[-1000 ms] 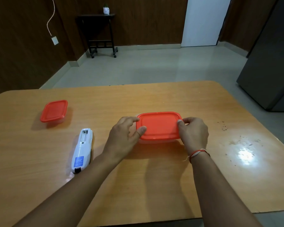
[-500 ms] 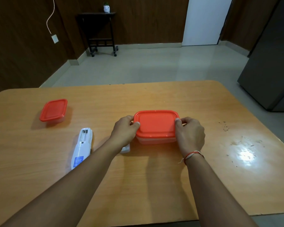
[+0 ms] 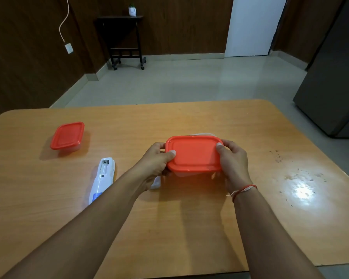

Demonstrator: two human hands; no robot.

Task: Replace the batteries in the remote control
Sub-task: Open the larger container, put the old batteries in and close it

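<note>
A white remote control lies face down on the wooden table, its battery compartment uncovered at the far end. A small white piece, perhaps the battery cover, shows under my left wrist. My left hand and my right hand grip the two short sides of an orange lid. The lid is tilted up off a clear box, whose far rim peeks out behind it. What is inside the box is hidden.
A second, smaller clear box with an orange lid stands shut at the table's left. Dark specks and a glare patch mark the right side. A grey cabinet stands off the table's right.
Both hands have lifted the orange lid off the clear box and tipped it toward me. The remote has not moved.
</note>
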